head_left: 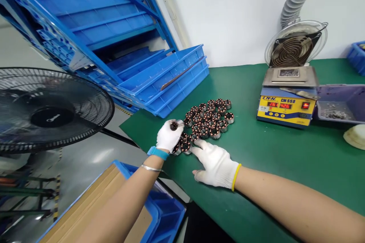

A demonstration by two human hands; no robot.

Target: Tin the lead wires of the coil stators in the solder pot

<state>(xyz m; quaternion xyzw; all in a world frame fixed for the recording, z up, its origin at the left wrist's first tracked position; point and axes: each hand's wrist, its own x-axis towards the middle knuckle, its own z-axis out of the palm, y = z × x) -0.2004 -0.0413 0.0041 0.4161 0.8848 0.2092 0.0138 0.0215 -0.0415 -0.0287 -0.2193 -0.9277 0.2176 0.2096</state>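
Many small motor stators [211,123], ring-shaped with copper windings, stand close together on the green table. My left hand [168,136], in a white glove, is at the left side of the group. Its fingers are curled round one dark stator [173,125], whose end shows between thumb and fingers. My right hand [215,162], also gloved, lies low over the table at the near side of the group. Its fingers are spread, with the fingertips by the nearest stator [186,147]; whether they touch it I cannot tell. Nothing shows in its grasp.
Blue crates [176,79] are stacked at the back left beside a blue rack. A yellow soldering pot [285,108] with a fan behind it stands at the right, beside a purple bin [342,102]. A black fan [51,110] and a cardboard-lined crate [114,174] are left of the table.
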